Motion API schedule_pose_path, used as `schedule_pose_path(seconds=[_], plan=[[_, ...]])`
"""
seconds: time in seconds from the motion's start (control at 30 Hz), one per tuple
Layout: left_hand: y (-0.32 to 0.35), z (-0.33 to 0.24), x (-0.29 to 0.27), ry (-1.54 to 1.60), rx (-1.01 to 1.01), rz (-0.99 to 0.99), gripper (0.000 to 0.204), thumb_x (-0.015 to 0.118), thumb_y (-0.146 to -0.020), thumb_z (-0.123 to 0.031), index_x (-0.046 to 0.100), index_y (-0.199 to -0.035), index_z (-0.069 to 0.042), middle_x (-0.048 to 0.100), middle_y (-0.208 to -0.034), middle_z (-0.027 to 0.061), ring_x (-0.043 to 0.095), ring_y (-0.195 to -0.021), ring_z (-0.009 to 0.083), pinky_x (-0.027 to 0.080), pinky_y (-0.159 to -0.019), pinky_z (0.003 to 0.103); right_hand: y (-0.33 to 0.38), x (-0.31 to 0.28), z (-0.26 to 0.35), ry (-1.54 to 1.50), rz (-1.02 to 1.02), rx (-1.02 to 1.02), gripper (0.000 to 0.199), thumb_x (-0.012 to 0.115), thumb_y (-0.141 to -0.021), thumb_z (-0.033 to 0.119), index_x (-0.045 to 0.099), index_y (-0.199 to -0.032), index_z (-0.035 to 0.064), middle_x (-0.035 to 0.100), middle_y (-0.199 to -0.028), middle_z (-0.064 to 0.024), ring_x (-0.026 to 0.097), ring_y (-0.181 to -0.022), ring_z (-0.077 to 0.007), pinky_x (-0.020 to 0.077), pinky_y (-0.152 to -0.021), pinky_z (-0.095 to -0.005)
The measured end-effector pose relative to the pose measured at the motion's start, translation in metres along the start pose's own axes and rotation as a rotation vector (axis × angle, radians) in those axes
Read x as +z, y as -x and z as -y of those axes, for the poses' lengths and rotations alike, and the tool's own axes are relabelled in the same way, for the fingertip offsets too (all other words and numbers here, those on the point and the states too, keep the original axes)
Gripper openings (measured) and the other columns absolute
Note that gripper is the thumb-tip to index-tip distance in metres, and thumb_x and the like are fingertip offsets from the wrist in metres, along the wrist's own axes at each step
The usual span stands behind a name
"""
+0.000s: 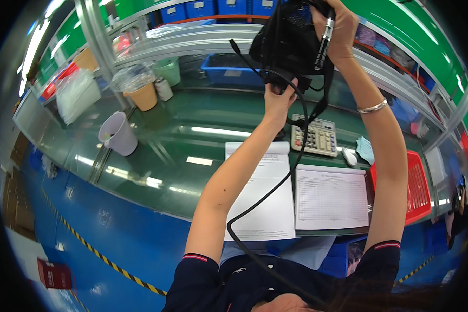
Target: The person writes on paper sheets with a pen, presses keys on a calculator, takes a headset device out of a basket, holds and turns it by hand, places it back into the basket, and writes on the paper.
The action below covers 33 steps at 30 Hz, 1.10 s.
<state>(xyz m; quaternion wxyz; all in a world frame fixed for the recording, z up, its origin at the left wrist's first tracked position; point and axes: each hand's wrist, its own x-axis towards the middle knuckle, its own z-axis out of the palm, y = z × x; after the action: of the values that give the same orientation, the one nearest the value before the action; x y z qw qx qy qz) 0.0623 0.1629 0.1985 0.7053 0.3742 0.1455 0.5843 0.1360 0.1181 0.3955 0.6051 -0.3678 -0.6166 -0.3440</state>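
Note:
Both my hands are raised over the far side of the bench around a black mesh item with straps (286, 41). My right hand (340, 28) is closed on its upper right side. A slim black and silver pen-like cylinder (325, 41) lies along that hand's fingers; whether it is gripped or attached cannot be made out. My left hand (279, 101) is closed on a black part at the item's lower end, with the thumb up. A black cable (262, 199) hangs from there, loops across the papers and runs down toward my chest.
On the green bench (166, 140) are paper sheets (260, 208), a printed form (332, 197), a calculator (314, 136), a white mouse (349, 157) and a red basket (413, 187). Bins (118, 133) stand left; a blue tray (231, 70) sits behind, below a metal rail (192, 41).

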Motion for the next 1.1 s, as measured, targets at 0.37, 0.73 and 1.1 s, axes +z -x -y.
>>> schedule_pose_path(seconds=[0.37,0.73,1.1], plan=[[0.011,-0.079,-0.188,-0.078,0.168,-0.214,0.038,0.07,-0.084,-0.009,0.048,-0.114,-0.014,0.055,-0.107,0.0008,0.053,-0.104,0.0172,0.042,-0.095,0.047,0.07,0.167,0.094,-0.381,-0.039,-0.02,0.017,0.07,-0.065,0.009,0.056,-0.074,0.006,0.055,-0.064,-0.0136,0.056,-0.061,-0.0344,0.0432,-0.054,-0.0363],[0.019,-0.014,-0.298,0.126,-0.058,-0.294,0.03,0.068,-0.086,-0.014,0.051,-0.111,-0.013,0.056,-0.103,0.001,0.057,-0.104,0.0216,0.049,-0.093,0.042,0.181,0.22,0.105,-0.388,0.184,-0.087,0.022,0.065,-0.058,0.01,0.048,-0.07,0.0044,0.046,-0.064,-0.0131,0.05,-0.061,-0.0339,0.036,-0.054,-0.0411],[-0.04,0.02,-0.291,0.203,-0.336,-0.222,0.027,0.061,-0.09,-0.023,0.052,-0.107,-0.005,0.058,-0.102,0.0067,0.06,-0.093,0.0205,0.053,-0.09,0.038,0.21,0.21,0.05,-0.201,0.356,-0.24,0.023,0.065,-0.059,0.015,0.048,-0.071,0.0056,0.044,-0.064,-0.0101,0.048,-0.061,-0.0284,0.0357,-0.055,-0.0375]])
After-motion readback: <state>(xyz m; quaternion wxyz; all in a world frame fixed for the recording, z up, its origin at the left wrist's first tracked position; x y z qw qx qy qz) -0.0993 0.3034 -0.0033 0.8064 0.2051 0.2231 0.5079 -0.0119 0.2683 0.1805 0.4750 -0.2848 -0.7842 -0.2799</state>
